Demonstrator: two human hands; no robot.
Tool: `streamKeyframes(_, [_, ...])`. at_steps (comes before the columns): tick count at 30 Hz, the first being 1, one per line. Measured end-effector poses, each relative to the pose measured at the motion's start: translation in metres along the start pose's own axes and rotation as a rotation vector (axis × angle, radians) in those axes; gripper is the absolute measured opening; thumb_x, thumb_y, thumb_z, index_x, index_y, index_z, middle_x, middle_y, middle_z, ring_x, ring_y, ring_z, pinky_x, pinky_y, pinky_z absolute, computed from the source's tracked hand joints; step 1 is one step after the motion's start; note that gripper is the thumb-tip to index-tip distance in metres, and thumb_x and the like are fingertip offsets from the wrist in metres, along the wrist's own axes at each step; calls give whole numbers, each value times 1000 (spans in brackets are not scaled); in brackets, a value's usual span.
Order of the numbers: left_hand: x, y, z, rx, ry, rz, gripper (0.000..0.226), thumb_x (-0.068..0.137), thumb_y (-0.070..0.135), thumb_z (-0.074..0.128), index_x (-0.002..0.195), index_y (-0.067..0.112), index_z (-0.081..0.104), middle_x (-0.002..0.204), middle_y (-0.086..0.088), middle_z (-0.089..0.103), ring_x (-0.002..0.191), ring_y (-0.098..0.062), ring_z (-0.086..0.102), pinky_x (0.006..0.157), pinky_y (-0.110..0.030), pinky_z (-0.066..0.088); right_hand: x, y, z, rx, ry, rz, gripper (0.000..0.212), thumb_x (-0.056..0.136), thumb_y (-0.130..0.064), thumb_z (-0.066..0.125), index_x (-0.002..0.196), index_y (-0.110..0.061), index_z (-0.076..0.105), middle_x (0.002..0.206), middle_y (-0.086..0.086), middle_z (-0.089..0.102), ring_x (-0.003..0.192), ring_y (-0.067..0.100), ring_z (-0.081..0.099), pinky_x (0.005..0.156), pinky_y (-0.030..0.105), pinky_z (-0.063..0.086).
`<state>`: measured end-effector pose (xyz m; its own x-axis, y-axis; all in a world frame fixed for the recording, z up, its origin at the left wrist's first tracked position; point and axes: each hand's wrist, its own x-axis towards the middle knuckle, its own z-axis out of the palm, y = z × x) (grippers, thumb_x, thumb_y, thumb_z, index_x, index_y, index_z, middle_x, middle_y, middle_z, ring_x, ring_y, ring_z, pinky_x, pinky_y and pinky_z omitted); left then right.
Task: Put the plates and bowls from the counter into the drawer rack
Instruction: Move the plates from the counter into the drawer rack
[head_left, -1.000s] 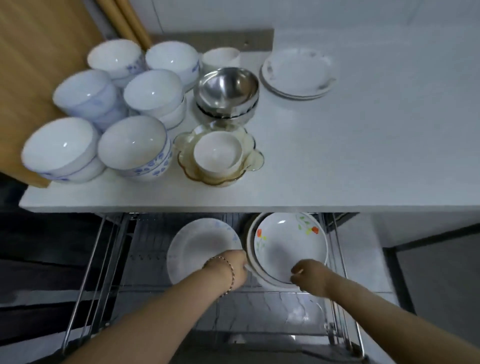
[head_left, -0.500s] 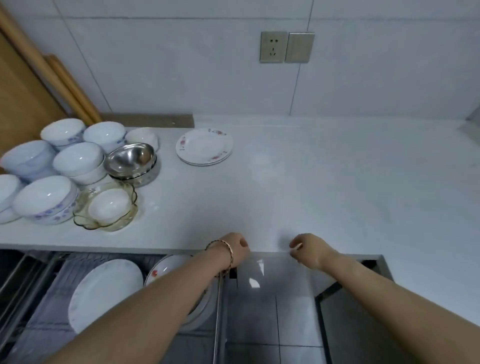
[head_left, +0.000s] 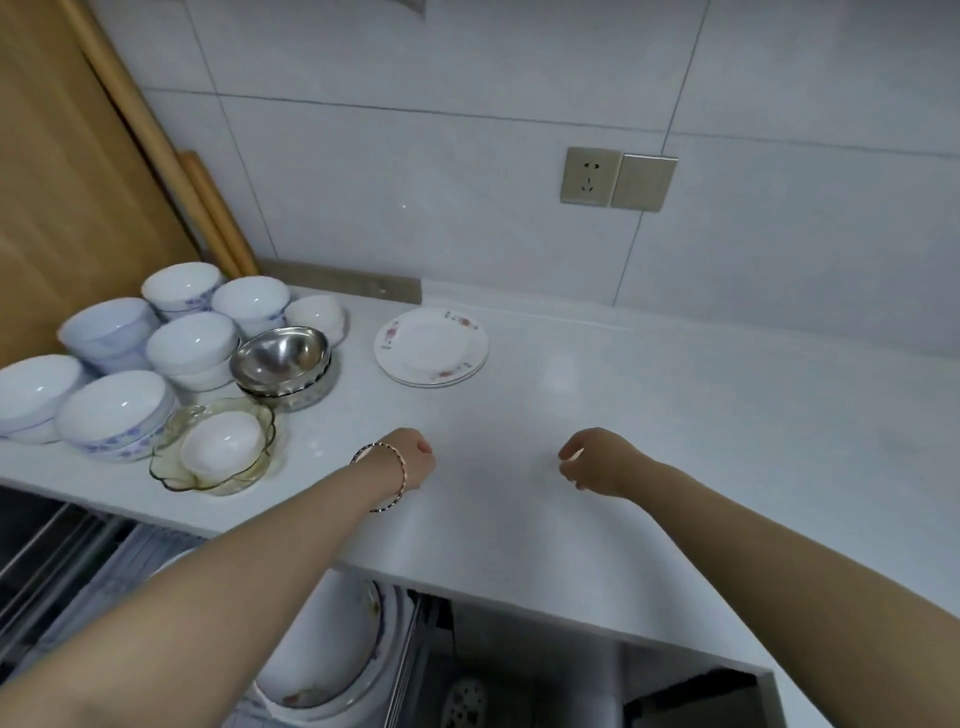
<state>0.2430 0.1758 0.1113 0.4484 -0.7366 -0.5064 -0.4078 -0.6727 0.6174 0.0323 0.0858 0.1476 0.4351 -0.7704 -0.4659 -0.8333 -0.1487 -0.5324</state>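
Head view: both hands hover empty over the white counter (head_left: 649, 415), fingers loosely curled. The left hand (head_left: 413, 462), a bracelet (head_left: 387, 475) at its wrist, and the right hand (head_left: 597, 462) are well apart, with bare counter between them. Beyond the left hand lies a stack of flowered plates (head_left: 431, 347). Farther left cluster white bowls (head_left: 195, 343), a steel bowl (head_left: 280, 358) and a glass dish (head_left: 213, 452) holding a small bowl. Below the counter edge, plates (head_left: 332, 670) lie in the open drawer rack (head_left: 408, 654).

Bare counter (head_left: 649, 415) right; bowls (head_left: 171, 374) crowding left, plates (head_left: 431, 345) mid-back.
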Motion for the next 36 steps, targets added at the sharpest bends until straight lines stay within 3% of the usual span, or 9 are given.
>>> streamKeyframes(4, [52, -2, -21, -89, 33, -77, 17, 87, -1, 45, 96, 11, 53, 84, -15, 56, 81, -23, 53, 55, -22, 32, 55, -20, -5, -68, -45, -21, 34, 89, -8, 47, 111, 15, 59, 116, 27, 64, 110, 36, 61, 99, 41, 47])
streamKeyframes(9, [135, -2, -51, -308, 59, -245, 40, 90, 1, 43, 130, 4, 43, 76, -9, 52, 60, -21, 52, 52, -21, 35, 151, -48, -8, -101, -128, 46, 35, 93, -11, 44, 118, 9, 59, 124, 21, 61, 116, 32, 58, 99, 33, 44])
streamKeyframes(13, [197, 1, -68, -467, 38, -337, 27, 93, 10, 48, 118, 16, 39, 80, -8, 53, 62, -18, 49, 56, -23, 37, 230, -67, -2, -51, -147, 136, 38, 95, -15, 44, 129, -1, 53, 134, 17, 54, 124, 30, 52, 105, 34, 42])
streamKeyframes(17, [257, -3, -76, -469, 100, -329, 21, 82, -3, 55, 103, 1, 59, 76, -17, 62, 59, -23, 53, 54, -26, 44, 300, -84, 15, 106, -97, 226, 52, 94, -27, 49, 139, -2, 39, 137, 18, 51, 125, 31, 52, 106, 37, 42])
streamKeyframes(19, [283, -9, -76, -509, 145, -303, 40, 77, -12, 55, 116, -1, 57, 98, -22, 66, 69, -26, 59, 55, -25, 54, 331, -91, 25, 246, -61, 274, 55, 93, -25, 51, 140, 1, 35, 134, 23, 53, 122, 36, 54, 98, 37, 46])
streamKeyframes(21, [304, -13, -76, -600, 155, -327, 57, 75, -17, 52, 129, 3, 51, 120, -23, 61, 95, -33, 61, 80, -45, 57, 354, -97, 30, 381, -15, 316, 48, 92, -14, 51, 135, 5, 41, 130, 25, 55, 118, 40, 55, 99, 44, 47])
streamKeyframes(28, [342, -26, -73, -713, 163, -403, 60, 82, -21, 48, 136, 4, 44, 137, -21, 51, 125, -39, 47, 101, -53, 44, 384, -88, 35, 587, 71, 365, 33, 85, 7, 46, 115, 13, 56, 117, 31, 60, 110, 47, 56, 95, 60, 45])
streamKeyframes(32, [322, -24, -70, -706, 142, -391, 56, 79, -24, 49, 130, -1, 49, 132, -24, 54, 122, -41, 49, 92, -49, 47, 357, -77, 37, 669, 100, 377, 32, 86, 9, 46, 116, 12, 57, 106, 28, 62, 108, 47, 58, 95, 58, 47])
streamKeyframes(36, [270, -8, -62, -640, 99, -323, 53, 75, -26, 54, 123, -4, 51, 99, -17, 63, 100, -38, 56, 49, -33, 53, 306, -54, 26, 752, 73, 386, 34, 89, 9, 45, 122, 8, 54, 100, 19, 57, 104, 44, 58, 92, 50, 51])
